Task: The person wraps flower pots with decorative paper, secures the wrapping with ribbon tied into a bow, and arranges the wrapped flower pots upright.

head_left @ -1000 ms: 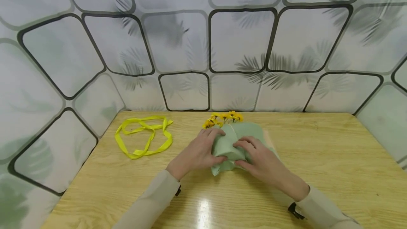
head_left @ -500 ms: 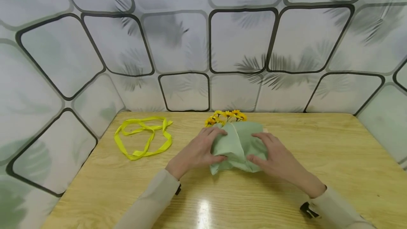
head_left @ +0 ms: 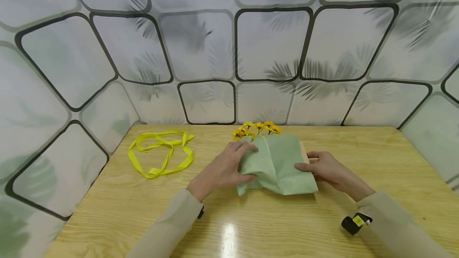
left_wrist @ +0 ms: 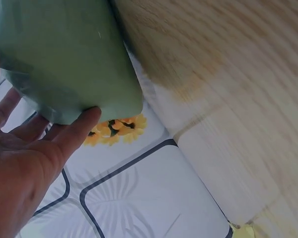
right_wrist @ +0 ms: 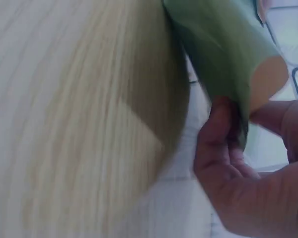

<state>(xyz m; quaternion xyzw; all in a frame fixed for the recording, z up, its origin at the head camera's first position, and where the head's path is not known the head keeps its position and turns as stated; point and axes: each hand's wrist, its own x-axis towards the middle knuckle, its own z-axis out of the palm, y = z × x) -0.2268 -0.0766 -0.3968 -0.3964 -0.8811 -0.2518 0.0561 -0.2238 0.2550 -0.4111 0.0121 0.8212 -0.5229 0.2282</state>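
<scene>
On the left a yellow ribbon [head_left: 156, 172] lies loosely looped, near the patterned wall [head_left: 269, 47]. The left hand [head_left: 224, 166] curves parted fingers and thumb round the green paper [head_left: 287, 162] mid-table, yellow flowers [head_left: 269, 126] showing behind, by the table's [head_left: 376, 162] back edge. The right hand [head_left: 328, 168], farther right than before, pinches the paper's right side; wood stretches beyond.

That paper [head_left: 287, 162] is pale green with a peach edge, the flowers [head_left: 259, 126] golden by the tan, wood-grained bench's [head_left: 373, 162] far edge, the ribbon [head_left: 155, 171] bright yellow, the pale wall [head_left: 272, 45] black-outlined and leaf-printed.
</scene>
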